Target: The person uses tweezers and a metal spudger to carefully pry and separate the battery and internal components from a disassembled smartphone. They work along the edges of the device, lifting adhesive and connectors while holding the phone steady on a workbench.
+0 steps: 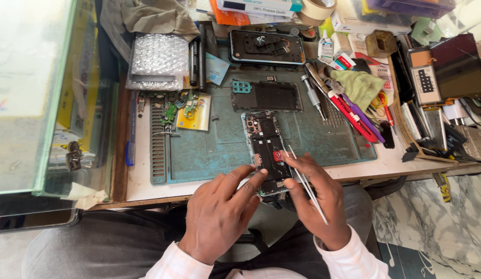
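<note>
Metal tweezers (306, 187) in curled right hand (315, 199)

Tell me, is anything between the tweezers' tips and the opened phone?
Nothing visible is. The right hand holds the tweezers with tips right at the opened phone; the left hand touches the phone's lower edge, beside them.

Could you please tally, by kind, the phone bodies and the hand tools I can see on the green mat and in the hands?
Opened phone under the hands: 1
Separate phone frames or backs on the mat: 2
Tweezers in the right hand: 1
Silver screwdriver: 1
Total: 5
</note>
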The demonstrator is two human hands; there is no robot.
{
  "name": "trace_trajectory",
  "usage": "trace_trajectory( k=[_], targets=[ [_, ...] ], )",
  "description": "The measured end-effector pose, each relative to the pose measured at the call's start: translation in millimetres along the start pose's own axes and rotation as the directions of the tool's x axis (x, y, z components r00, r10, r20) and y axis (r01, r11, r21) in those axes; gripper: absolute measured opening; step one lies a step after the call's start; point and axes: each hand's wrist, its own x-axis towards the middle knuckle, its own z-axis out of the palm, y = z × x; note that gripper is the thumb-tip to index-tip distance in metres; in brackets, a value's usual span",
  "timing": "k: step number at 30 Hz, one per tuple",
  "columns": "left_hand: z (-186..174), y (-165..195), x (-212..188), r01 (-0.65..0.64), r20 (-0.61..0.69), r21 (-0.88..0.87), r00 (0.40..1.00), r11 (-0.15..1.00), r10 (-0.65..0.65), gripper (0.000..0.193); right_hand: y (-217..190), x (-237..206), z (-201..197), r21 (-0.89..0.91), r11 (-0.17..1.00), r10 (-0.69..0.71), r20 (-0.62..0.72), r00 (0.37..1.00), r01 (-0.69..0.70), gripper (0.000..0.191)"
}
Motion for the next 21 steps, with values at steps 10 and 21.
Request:
trace_trajectory(
  k=[10, 21],
  targets=[
    [2.7, -9.6, -5.5, -0.058, 0.015, -0.1, 0.998, 0.993, 0.06, 0.032, 1.1, -5.1, 5.0, 0.208, 0.978, 0.005, 0.026, 1.0, -0.011, 0.04],
    [-0.7, -3.4, -3.3, 0.008, 0.01, -0.055, 1.0, 0.998, -0.007, 0.04, 44.4, -13.5, -20.9, 0.26, 0.959, 0.147, -0.101, 0.984, -0.117, 0.032]
  ],
)
